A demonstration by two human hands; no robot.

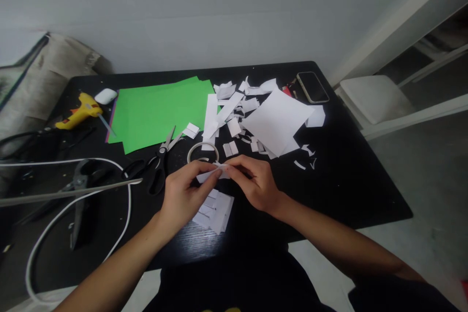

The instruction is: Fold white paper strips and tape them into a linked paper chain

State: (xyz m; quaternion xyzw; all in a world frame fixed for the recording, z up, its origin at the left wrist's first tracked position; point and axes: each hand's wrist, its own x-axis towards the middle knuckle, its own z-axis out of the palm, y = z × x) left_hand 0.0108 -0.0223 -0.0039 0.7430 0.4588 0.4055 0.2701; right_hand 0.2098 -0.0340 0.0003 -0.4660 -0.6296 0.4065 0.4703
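A small piece of white paper (205, 176) is pinched between my two hands above the black table. My left hand (186, 186) grips its left part, thumb against fingers. My right hand (254, 181) pinches the other end, its fingertips meeting the left thumb. Just below lies a small stack of white paper pieces (222, 209) with slits or folds on top. A roll of tape (189, 153) stands right behind the hands, partly hidden. Open scissors (161, 156) with black handles rest to the left of my left hand.
Green sheets (161, 112), a yellow glue gun (82, 111) and a white case (106, 96) lie back left. White scraps (252, 104) and a larger white sheet (280, 122) cover the back middle. A phone (313, 87) sits back right. Pliers (79, 195) and a white cable (129, 204) occupy the left.
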